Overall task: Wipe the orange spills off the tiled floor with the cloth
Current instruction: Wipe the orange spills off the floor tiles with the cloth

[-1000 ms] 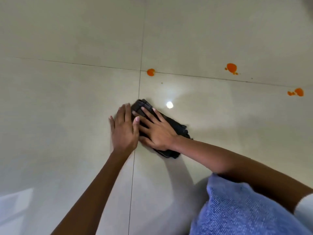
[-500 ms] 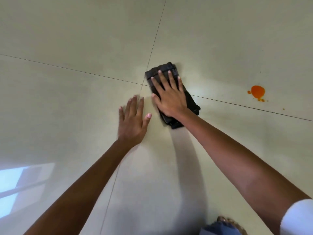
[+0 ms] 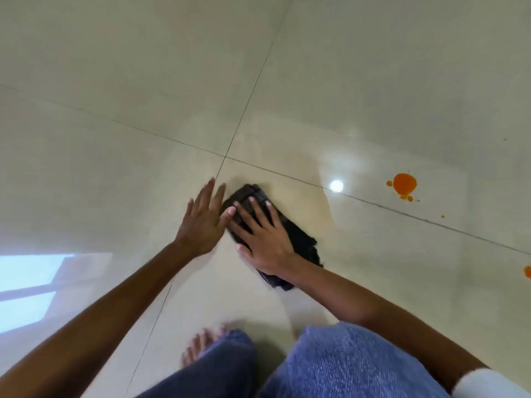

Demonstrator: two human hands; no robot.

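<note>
1. Progress check: the patch of tiled floor (image 3: 143,196) right around the hands looks clean, no orange there that I can see. So that bit seems handled, but I'd say the job's only partway.
2. Still to go: a big orange spill (image 3: 404,183) with little droplets beside it sits well off to the right, just past the grout line, plus a second orange spot (image 3: 527,272) cut off at the right edge of the view. Neither is touched by the cloth.
3. The dark cloth (image 3: 298,239) is folded into a thick wad, flat on the floor near where the grout lines cross.
4. Right hand (image 3: 265,239) is pressed flat on top of it, fingers spread.
5. Left hand (image 3: 202,222) is flat on bare tile just beside the cloth, fingers loosely together, looks like it's bracing.
</note>
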